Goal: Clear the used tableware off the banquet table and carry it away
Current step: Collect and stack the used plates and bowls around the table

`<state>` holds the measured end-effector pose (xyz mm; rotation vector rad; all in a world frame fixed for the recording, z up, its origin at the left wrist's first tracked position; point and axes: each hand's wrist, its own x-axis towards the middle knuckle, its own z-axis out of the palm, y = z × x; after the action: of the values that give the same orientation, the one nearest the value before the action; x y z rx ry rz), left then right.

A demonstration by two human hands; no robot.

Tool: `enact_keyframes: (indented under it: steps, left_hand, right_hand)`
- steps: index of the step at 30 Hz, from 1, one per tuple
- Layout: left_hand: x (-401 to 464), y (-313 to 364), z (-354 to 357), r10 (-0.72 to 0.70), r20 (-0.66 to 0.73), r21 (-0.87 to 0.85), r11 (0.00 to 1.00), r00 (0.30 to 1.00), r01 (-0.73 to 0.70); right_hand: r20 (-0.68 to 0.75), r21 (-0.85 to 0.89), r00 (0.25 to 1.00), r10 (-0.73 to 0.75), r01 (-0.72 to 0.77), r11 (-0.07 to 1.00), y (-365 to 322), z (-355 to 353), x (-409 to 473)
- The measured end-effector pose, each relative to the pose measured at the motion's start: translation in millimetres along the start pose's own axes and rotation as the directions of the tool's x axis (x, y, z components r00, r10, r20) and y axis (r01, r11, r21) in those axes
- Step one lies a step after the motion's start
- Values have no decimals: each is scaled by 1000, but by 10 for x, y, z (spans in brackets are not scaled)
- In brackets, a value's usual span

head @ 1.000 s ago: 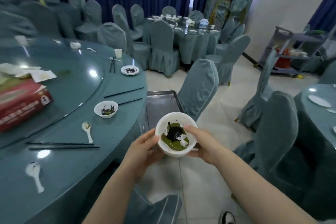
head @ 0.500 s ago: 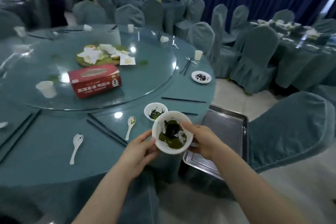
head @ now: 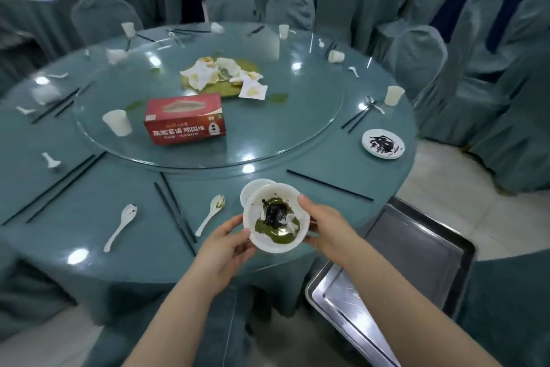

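A white bowl [head: 275, 217] with black and green leftovers hangs over the near edge of the round banquet table [head: 89, 217]. My left hand [head: 224, 243] grips its left rim and my right hand [head: 326, 225] grips its right side. Just behind it, partly hidden, a second white bowl [head: 251, 189] stands on the table. Two white spoons [head: 120, 225] [head: 212, 212] and black chopsticks [head: 175, 212] lie to the left. A small dirty plate [head: 383, 144] sits at the right edge.
A steel tray [head: 416, 262] stands beside the table at the lower right. On the glass turntable [head: 297, 134] are a red tissue box [head: 185, 119], a paper cup [head: 117, 122] and crumpled napkins [head: 226, 75]. Covered chairs [head: 416, 57] ring the table.
My view has swung left from the room to the banquet table. The bowl in both hands has moved from above the tray and floor to over the table's near edge.
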<state>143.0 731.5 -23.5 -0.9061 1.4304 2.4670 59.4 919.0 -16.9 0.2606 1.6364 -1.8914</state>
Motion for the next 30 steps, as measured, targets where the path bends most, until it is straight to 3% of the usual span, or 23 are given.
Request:
enact_keyframes:
  steps: [5,9,13,17,19,23,26,30]
  left_hand:
    - [322,147,-5,56,-88,-16,998,995,-57]
    - [715,251,-17,71,-105,-21,997,992,-73]
    - [1153,273,-22,27,-109,84,996,994,-18]
    - [1374,166,-64,78,-246,269,963,966,-9]
    - [1420,133,-81,87,-276,306,952,957,1]
    - [1474,215,2,65,-295,169,985,953,-15]
    - [1501,330,144,125,-305,139,987,944,-86]
    - [1576,427,573,123,-207,194,977,971,-83]
  right_hand:
    - [66,-88,998,8,-2,996,-183,144,461]
    - [37,-138,999,3,2,990,-282,201,881]
    - [-96,-428,995,-20,-23,904,-274,218,1299]
    - [-142,-605,990,-3,-84,792,-171,220,1514]
    - [-129,-586,991,45,-112,803,-118,222,1599]
    - [-102,-549,980,168,-197,812,-148,242,1726]
    - [-99,-486,980,172,-199,851,-286,130,1816]
    - [-165,-339,981,106,-158,927,-522,-325,1900]
